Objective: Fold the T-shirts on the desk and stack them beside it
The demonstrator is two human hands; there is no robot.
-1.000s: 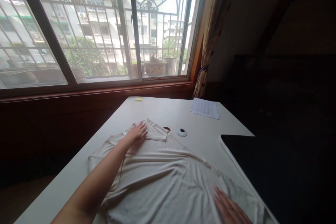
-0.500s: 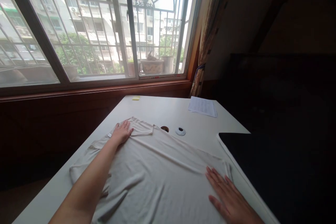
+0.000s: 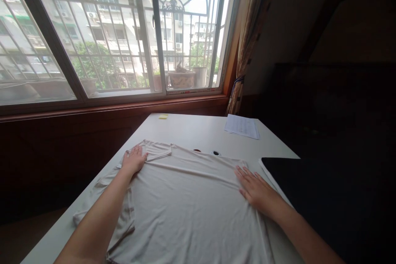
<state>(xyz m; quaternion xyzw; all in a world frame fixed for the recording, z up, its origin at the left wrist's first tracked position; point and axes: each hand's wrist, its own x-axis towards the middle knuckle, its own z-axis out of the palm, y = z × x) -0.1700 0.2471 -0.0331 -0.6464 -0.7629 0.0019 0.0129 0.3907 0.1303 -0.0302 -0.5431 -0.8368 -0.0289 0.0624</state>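
Observation:
A pale T-shirt (image 3: 188, 206) lies spread over the white table in front of me, with long creases running across it. My left hand (image 3: 134, 159) rests flat on its far left part, beside a short sleeve (image 3: 158, 150). Bunched cloth lies under and left of my left forearm. Near the shirt's far right corner, my right hand (image 3: 256, 186) presses on the fabric with its fingers stretched out. Neither hand grips the cloth.
The white table (image 3: 198, 126) bears papers (image 3: 241, 126) at its back right and a yellow sticky note (image 3: 163, 116) at the back. A round grommet (image 3: 215, 153) shows just past the shirt. A black mat (image 3: 287, 181) lies at right; a window stands behind.
My right hand has moved away from me, and the shirt's right side has shifted with it, now partly covering the table holes. My left hand has slid slightly left with the sleeve.

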